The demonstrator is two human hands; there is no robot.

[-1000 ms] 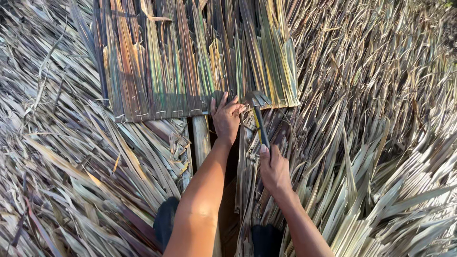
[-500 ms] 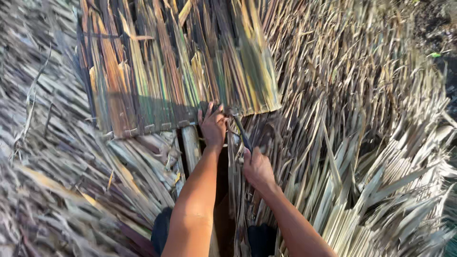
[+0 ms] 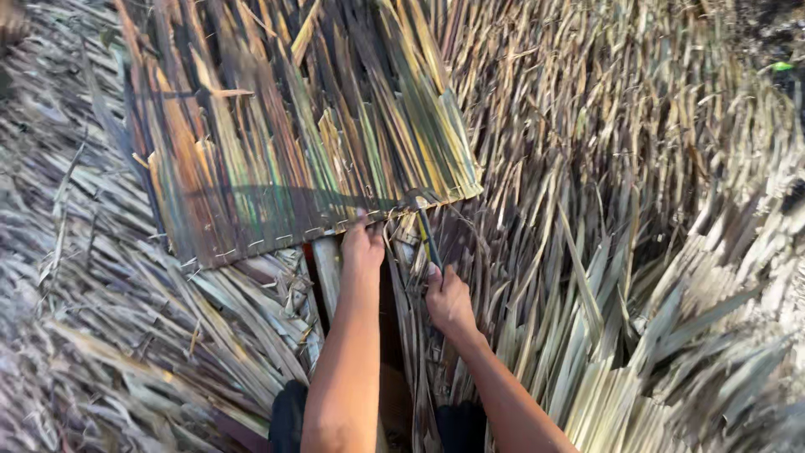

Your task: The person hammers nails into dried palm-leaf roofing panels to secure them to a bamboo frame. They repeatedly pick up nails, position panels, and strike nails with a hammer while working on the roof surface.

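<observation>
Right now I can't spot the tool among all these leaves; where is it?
In the head view, the dark tool sits just right of centre, gripped in the right hand, its head at the lower edge of the stitched leaf panel, beside the left hand.

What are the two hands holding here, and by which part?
The right hand grips a hammer low on its dark handle. The left hand holds nothing; it presses on the thatch panel at its lower edge.
</observation>
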